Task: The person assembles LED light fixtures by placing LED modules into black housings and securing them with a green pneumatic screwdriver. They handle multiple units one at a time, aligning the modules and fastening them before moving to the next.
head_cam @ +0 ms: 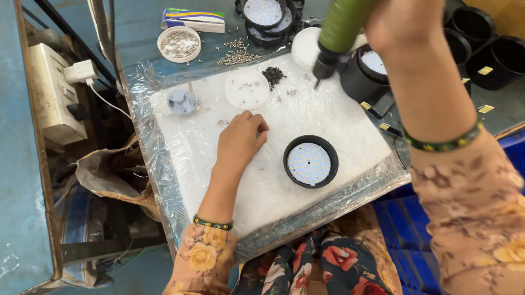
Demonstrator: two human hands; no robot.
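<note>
Two hands: right (410,8) grips screwdriver (343,22), left (241,136) pinching.

Small assembly workshop. Evidence: a plastic-wrapped white pad (309,116) on a blue-grey worktop (142,17); a round black lamp housing with an LED disc (311,161) just beside the left fingers (260,127); more housings (503,60), loose screws (236,57) and a screw dish (179,44) beyond them.

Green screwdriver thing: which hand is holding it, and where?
The right hand grips the green electric screwdriver around its upper body. The left hand pinches something too small to tell.
</note>
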